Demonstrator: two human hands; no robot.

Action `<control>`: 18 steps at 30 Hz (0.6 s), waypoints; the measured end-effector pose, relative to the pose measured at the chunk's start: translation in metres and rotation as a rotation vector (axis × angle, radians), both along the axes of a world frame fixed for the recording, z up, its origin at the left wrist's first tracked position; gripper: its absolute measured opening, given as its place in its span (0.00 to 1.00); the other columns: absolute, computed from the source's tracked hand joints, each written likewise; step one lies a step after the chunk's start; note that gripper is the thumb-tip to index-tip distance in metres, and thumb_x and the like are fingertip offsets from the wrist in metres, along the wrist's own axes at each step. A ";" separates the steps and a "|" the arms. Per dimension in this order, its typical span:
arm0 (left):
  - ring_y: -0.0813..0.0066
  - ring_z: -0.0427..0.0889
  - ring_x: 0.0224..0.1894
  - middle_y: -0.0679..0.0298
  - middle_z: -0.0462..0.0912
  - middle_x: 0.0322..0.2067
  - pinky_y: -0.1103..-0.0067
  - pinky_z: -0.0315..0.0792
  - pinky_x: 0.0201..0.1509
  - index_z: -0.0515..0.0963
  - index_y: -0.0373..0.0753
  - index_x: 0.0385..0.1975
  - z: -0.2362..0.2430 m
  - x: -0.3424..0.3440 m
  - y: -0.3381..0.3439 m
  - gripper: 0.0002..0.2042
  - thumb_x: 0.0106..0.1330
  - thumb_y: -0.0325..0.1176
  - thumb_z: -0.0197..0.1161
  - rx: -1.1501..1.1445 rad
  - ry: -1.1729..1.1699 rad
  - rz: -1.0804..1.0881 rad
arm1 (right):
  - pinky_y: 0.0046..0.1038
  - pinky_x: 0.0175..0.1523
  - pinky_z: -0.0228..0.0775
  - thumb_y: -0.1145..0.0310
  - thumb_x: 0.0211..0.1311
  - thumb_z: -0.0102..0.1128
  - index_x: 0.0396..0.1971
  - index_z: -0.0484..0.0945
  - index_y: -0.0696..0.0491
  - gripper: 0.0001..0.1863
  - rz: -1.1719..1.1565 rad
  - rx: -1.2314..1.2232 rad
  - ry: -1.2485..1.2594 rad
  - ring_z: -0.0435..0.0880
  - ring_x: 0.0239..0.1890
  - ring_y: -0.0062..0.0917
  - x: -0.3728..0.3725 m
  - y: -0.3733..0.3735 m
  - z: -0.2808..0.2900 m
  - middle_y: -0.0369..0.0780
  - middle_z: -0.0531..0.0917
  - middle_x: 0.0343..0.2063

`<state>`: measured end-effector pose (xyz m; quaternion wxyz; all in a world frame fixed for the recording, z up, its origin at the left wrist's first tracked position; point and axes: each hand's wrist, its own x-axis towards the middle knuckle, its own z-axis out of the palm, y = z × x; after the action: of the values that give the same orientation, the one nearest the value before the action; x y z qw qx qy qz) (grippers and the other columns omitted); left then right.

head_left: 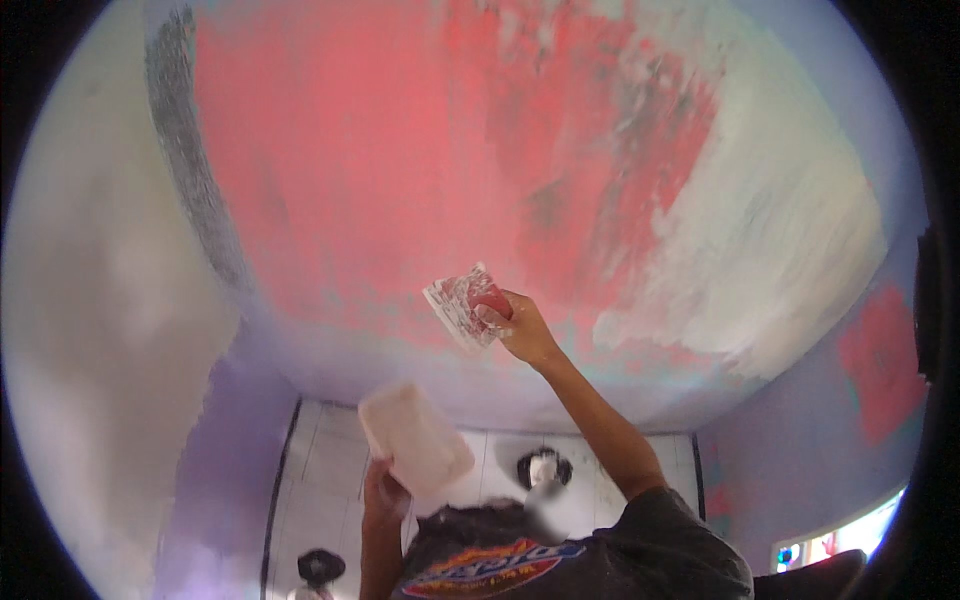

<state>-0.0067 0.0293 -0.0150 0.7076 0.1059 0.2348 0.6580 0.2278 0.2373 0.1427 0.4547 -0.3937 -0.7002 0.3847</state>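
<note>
Here in the room, a right hand [520, 330] clasps a paste-smeared scraper [459, 305] by its red handle [492, 301] at the frame's centre, blade edge facing left, before a pink-patched wall [340, 150]. Below and left of it, the left hand [385, 487] holds a pale rectangular tray [413, 438], its long axis slanting from upper left to lower right, while the right forearm [598, 418] angles up from the lower right of the frame
</note>
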 end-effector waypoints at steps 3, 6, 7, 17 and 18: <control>0.56 0.75 0.56 0.55 0.75 0.54 0.60 0.69 0.62 0.65 0.33 0.60 0.016 0.002 0.022 0.27 0.60 0.37 0.56 0.030 0.120 0.035 | 0.25 0.46 0.71 0.67 0.65 0.61 0.48 0.77 0.59 0.15 -0.018 -0.432 0.233 0.79 0.40 0.18 -0.010 -0.064 -0.012 0.36 0.83 0.36; 0.61 0.71 0.60 0.56 0.71 0.58 0.65 0.65 0.65 0.58 0.33 0.65 0.046 -0.014 0.083 0.31 0.60 0.34 0.56 0.031 0.118 -0.025 | 0.23 0.47 0.71 0.68 0.65 0.61 0.47 0.77 0.59 0.14 -0.151 -0.474 0.541 0.79 0.40 0.18 -0.034 -0.069 -0.010 0.35 0.82 0.38; 0.61 0.71 0.60 0.56 0.71 0.58 0.65 0.65 0.64 0.58 0.34 0.65 0.057 -0.011 0.096 0.32 0.60 0.34 0.56 0.013 0.114 0.010 | 0.23 0.48 0.71 0.69 0.65 0.61 0.48 0.76 0.59 0.15 -0.158 -0.478 0.545 0.79 0.41 0.19 -0.034 -0.065 -0.017 0.36 0.82 0.39; 0.59 0.74 0.57 0.53 0.74 0.55 0.64 0.68 0.62 0.62 0.31 0.62 -0.012 -0.047 0.174 0.30 0.60 0.36 0.56 0.084 0.041 -0.180 | 0.22 0.44 0.72 0.73 0.66 0.57 0.50 0.76 0.57 0.13 -0.656 -0.300 0.777 0.80 0.42 0.18 -0.039 0.000 -0.107 0.35 0.81 0.40; 0.59 0.74 0.57 0.53 0.74 0.55 0.64 0.68 0.62 0.62 0.31 0.62 -0.015 -0.043 0.171 0.30 0.60 0.37 0.56 0.055 0.032 -0.184 | 0.20 0.40 0.72 0.71 0.66 0.58 0.49 0.76 0.55 0.13 -0.680 -0.325 0.838 0.79 0.40 0.17 -0.035 -0.003 -0.107 0.33 0.81 0.38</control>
<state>-0.0496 0.2003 -0.0295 0.7580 0.1568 0.2170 0.5948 0.1932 0.2342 0.0358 0.7260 -0.4756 -0.2251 0.4428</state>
